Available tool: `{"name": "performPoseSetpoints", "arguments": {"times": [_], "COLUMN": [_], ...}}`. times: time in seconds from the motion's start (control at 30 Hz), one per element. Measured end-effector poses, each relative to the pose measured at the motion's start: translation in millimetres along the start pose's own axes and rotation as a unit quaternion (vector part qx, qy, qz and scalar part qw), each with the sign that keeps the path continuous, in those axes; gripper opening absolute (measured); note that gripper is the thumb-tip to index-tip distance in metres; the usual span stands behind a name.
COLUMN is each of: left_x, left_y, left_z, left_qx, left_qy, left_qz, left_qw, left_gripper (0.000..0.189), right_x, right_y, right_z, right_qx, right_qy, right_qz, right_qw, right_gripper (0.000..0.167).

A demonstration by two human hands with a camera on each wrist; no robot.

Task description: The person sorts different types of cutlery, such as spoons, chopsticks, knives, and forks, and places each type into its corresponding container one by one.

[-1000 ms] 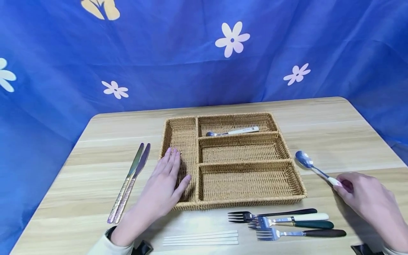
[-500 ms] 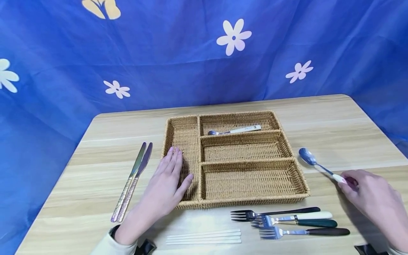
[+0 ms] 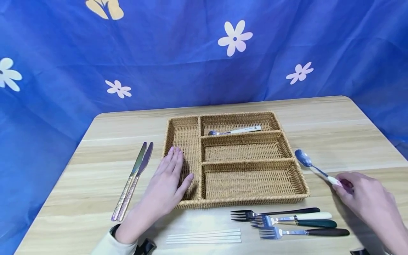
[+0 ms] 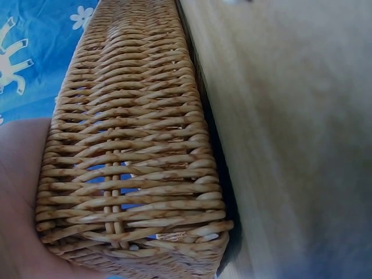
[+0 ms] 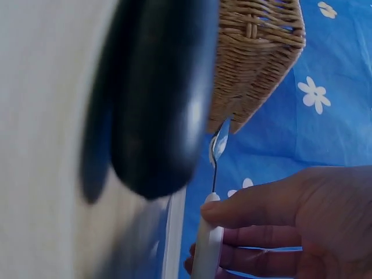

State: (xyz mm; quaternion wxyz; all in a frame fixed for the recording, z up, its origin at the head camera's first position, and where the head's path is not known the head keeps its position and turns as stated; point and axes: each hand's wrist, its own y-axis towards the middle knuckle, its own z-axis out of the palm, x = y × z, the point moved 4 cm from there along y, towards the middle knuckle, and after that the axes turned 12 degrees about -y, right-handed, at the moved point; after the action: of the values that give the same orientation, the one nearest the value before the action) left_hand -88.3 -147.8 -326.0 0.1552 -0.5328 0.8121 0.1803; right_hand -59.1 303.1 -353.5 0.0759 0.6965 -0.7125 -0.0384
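My right hand (image 3: 366, 194) pinches the white handle of a metal spoon (image 3: 304, 158), thumb on one side and fingers on the other in the right wrist view. The spoon's bowl points toward the right edge of a woven wicker tray (image 3: 255, 202), close beside it. My left hand (image 3: 165, 182) lies over the tray's left edge with fingers straight, the fingertips inside the long left compartment. In the left wrist view the hand is beside the tray's woven side wall. A white-handled teaspoon (image 3: 243, 130) lies in the tray's top right compartment.
Two knives (image 3: 132, 182) lie left of the tray. Several forks (image 3: 325, 232) with black, white and green handles lie in front of it at the right. Several pale, thin sticks (image 3: 204, 236) lie in front. A blue flowered cloth (image 3: 191, 63) hangs behind the table (image 3: 334, 117).
My right hand and the spoon have shifted slightly left, nearer the tray, during the last half second. My left hand stays in place on the tray.
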Motion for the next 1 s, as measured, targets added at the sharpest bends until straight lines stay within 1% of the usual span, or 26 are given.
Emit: {"name": "performPoseSetpoints", "arguments": {"times": [0.1, 0.17, 0.27, 0.33, 0.4, 0.5, 0.67, 0.8, 1.0], "left_x": [-0.8, -1.2, -1.3, -0.9, -0.1, 1.2, 1.2, 1.6, 1.5], "left_y": [0.8, 1.4, 1.7, 1.6, 1.1, 0.4, 0.2, -1.9, -1.1], "left_z": [0.7, 1.4, 1.9, 1.7, 1.1, 1.1, -0.6, 0.5, 0.1], "left_qx": [0.000, 0.001, 0.001, 0.003, 0.002, 0.000, -0.002, -0.001, -0.006], "left_qy": [0.000, 0.000, 0.000, -0.001, -0.001, 0.001, 0.009, 0.008, 0.006], "left_qz": [0.003, 0.004, 0.006, 0.004, 0.003, 0.004, 0.009, 0.005, 0.009], "left_qw": [1.0000, 1.0000, 1.0000, 1.0000, 1.0000, 1.0000, 0.9999, 1.0000, 0.9999], "left_gripper": [0.072, 0.072, 0.071, 0.071, 0.071, 0.071, 0.071, 0.071, 0.070], "right_x": [2.5, 2.3, 2.2, 4.0, 9.2, 20.5, 48.2, 73.2, 110.1], "right_y": [1.4, 3.7, 10.1, 15.9, 23.4, 35.5, 55.7, 69.8, 88.2], "right_z": [-3.1, -7.5, -17.5, -26.6, -36.4, -50.2, -68.2, -75.8, -84.8], "right_qx": [-0.012, -0.027, -0.068, -0.102, -0.126, -0.131, -0.135, -0.124, -0.108], "right_qy": [-0.004, -0.006, -0.007, -0.011, -0.015, -0.020, -0.017, -0.008, -0.001], "right_qz": [-0.010, -0.023, -0.049, -0.072, -0.088, -0.100, -0.126, -0.153, -0.194], "right_qw": [0.9999, 0.9993, 0.9965, 0.9921, 0.9880, 0.9861, 0.9826, 0.9804, 0.9750], "right_gripper": [0.015, 0.015, 0.018, 0.020, 0.021, 0.017, 0.016, 0.018, 0.014]}}
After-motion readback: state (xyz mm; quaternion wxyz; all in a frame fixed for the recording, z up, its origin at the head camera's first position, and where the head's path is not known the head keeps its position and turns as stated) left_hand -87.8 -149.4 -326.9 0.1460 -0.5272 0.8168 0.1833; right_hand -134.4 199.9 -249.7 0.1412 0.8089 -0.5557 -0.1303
